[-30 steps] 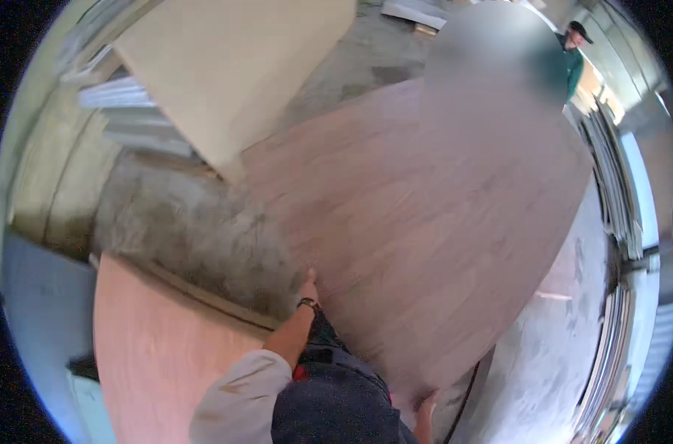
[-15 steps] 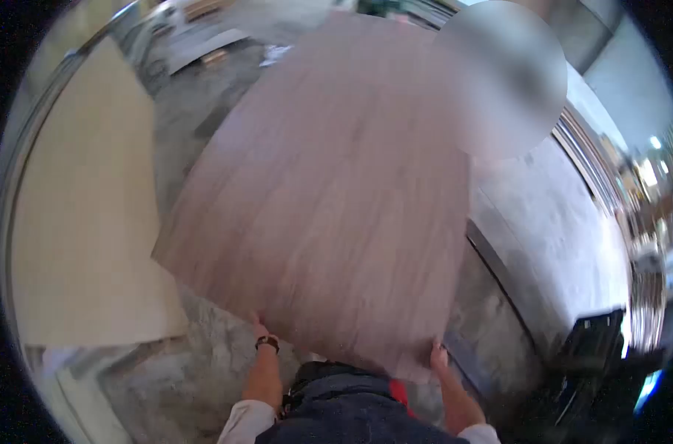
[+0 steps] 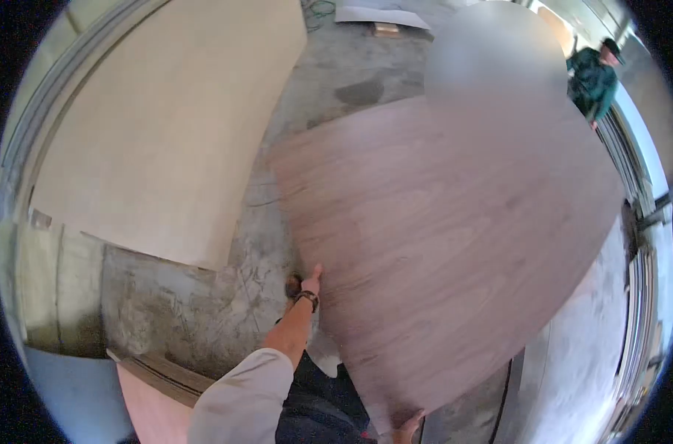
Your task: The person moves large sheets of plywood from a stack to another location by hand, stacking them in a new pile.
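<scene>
A large reddish-brown plywood sheet [image 3: 440, 244] fills the middle and right of the view, held roughly flat above the floor. My left hand [image 3: 313, 281], with a dark band on the wrist, grips its left edge, thumb on top and fingers underneath out of sight. My right hand [image 3: 409, 428] holds the near corner at the bottom of the view, only partly visible. A round blur covers part of the sheet's far side.
A pale wooden sheet [image 3: 166, 126] stands to the left. A person in green [image 3: 592, 81] is at the far right, beyond the plywood. More boards [image 3: 162, 377] lean at lower left, and stacked sheets [image 3: 636, 318] line the right. The floor [image 3: 258, 244] is scuffed concrete.
The plywood has swung clockwise and now extends to the right. My view has turned left, bringing the pale sheet nearer the middle. The person in green has become visible.
</scene>
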### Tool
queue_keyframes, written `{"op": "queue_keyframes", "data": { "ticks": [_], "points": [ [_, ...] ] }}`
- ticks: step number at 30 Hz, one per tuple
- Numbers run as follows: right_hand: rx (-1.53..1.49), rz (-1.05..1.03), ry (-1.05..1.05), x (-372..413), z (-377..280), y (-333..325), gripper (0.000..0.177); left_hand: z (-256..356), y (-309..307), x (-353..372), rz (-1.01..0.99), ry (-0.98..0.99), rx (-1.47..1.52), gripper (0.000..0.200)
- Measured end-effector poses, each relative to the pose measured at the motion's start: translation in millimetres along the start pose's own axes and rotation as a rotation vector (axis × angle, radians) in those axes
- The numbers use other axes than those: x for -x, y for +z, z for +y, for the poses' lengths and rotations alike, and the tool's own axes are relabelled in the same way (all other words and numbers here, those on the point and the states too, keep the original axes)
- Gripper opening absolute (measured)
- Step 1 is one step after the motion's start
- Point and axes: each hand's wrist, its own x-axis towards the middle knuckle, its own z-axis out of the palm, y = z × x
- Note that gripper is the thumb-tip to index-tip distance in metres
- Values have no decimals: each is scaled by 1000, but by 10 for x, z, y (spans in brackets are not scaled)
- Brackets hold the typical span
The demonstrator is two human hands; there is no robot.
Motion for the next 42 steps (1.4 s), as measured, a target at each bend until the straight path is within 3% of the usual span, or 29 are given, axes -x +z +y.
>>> {"op": "queue_keyframes", "data": {
  "ticks": [1,3,7,9,10,13,15,16,18,21,23,25,27,28,30,32,33,34,35,37,38,40,42],
  "points": [
    [16,11,23,2,24,-146,61,-284,156,-142,-43,-34,-80,90],
    [48,19,64,-68,120,-53,60,-253,292,-323,85,235,-18,95],
    [99,46,138,-307,370,70,59,-182,492,-627,4,193,33,96],
    [107,76,159,-373,502,282,58,-24,556,-1093,140,210,78,98],
    [108,81,167,-428,573,352,58,39,552,-1268,128,197,76,98],
    [112,101,199,-485,650,474,57,375,363,-837,58,120,92,100],
    [94,111,213,-533,724,646,56,623,261,-781,-102,215,392,97],
    [75,112,220,-591,778,720,56,576,300,-1086,-108,213,377,97],
    [41,112,229,-723,915,842,56,351,417,-1892,60,154,155,91],
    [4,97,246,-977,1103,940,55,841,308,-1455,134,217,326,85],
    [51,59,222,-1146,1247,905,54,791,327,-1829,100,210,259,82],
    [352,-30,-16,-1642,1712,541,52,860,270,-1932,76,253,201,76],
    [264,49,-32,-1636,1777,774,48,938,160,-2016,-20,281,135,71],
    [-184,198,153,-1557,1513,1197,46,974,85,-2034,-111,285,101,68],
    [-73,389,238,-1744,1928,927,48,969,-89,-1996,-271,238,63,65],
    [114,382,-5,-1824,2256,962,53,944,-197,-1891,-305,203,40,62],
    [68,436,-19,-1771,2178,1143,53,915,-242,-1828,-294,189,38,60],
    [59,419,12,-1724,1886,1382,57,975,-185,-1682,-170,148,2,59],
    [57,394,57,-1660,1749,1446,61,935,-73,-1650,-188,149,-42,59],
    [69,416,177,-1705,1900,1239,61,816,78,-1587,20,103,246,54],
    [111,403,272,-1839,1890,1218,62,851,148,-1599,14,107,229,54],
    [114,455,289,-1881,1728,1187,54,804,104,-1657,89,208,-178,49],
    [819,276,257,-1633,1728,962,46,513,-25,-2325,184,299,-322,49]
  ]
}}
